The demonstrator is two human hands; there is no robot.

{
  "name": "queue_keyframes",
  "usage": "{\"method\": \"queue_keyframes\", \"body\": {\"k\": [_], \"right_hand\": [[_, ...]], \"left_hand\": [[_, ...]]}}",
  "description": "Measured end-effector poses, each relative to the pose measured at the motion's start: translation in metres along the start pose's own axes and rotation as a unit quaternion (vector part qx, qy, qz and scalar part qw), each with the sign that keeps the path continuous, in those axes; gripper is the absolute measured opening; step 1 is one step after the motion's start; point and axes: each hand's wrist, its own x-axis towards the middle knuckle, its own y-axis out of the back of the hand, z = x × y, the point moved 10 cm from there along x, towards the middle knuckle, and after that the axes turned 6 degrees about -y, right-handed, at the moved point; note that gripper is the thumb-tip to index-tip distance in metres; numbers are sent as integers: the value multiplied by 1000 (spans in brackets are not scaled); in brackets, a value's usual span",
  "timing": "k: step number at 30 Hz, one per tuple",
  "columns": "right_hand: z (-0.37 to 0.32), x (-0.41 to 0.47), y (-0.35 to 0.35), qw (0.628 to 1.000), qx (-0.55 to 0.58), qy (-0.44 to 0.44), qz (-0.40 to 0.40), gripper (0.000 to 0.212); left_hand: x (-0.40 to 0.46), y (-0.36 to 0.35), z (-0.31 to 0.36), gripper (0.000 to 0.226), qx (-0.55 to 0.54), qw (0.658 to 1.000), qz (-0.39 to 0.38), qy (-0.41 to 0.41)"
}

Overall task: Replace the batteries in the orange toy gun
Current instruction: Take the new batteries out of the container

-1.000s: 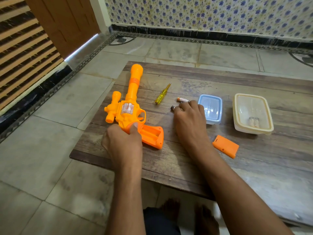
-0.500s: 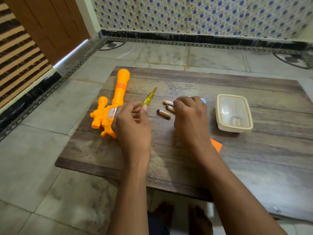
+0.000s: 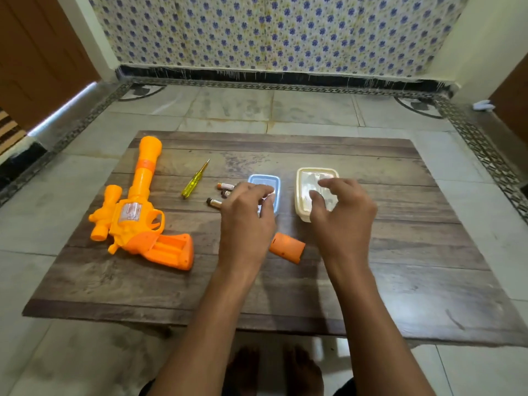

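The orange toy gun (image 3: 134, 218) lies on its side at the left of the wooden table (image 3: 400, 267), its grip compartment (image 3: 168, 247) open and showing no batteries. The orange battery cover (image 3: 287, 247) lies loose between my wrists. Three small batteries (image 3: 224, 190) lie beside the blue container (image 3: 265, 180). My left hand (image 3: 245, 224) hovers over that container's near rim, fingers curled and thumb close to the fingertips. My right hand (image 3: 343, 218) is spread over the cream container (image 3: 307, 174) and hides its contents.
A yellow screwdriver (image 3: 195, 180) lies between the gun barrel and the batteries. The low table stands on a tiled floor, with my bare feet (image 3: 274, 370) under its near edge. A patterned wall runs along the back.
My left hand left the gun and moved right to the blue container. My right hand left the batteries and moved right over the cream container. The camera tilted up.
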Motion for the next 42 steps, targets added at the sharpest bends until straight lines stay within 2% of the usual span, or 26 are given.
{"method": "queue_keyframes", "body": {"k": [8,16,20,24,26,30,37,39,42], "right_hand": [[57,4,11,993,-18,-113,-12,29],[62,11,-2,991,-11,-131,-38,33],[63,12,-7,989,-29,-136,-44,32],[64,12,-9,989,-48,-131,-47,31],[62,12,-9,990,-56,-123,-48,30],[46,12,-11,995,-75,-52,-42,26],[25,12,-24,996,-42,59,-50,22],[20,10,-31,994,-31,76,-75,28],[10,7,-40,987,-18,103,-126,52]], "left_hand": [[15,-63,26,20,0,995,-94,-26],[9,-58,21,17,67,993,-85,-39],[10,-53,-1,26,116,986,-117,-26],[8,-55,-12,47,146,974,-171,-12],[7,-56,-11,47,146,973,-180,-10],[6,-52,-5,28,161,973,-165,-11],[8,-29,8,12,111,992,-42,-34],[9,-22,14,6,84,995,-3,-46],[10,-16,21,15,46,997,26,-55]]}}
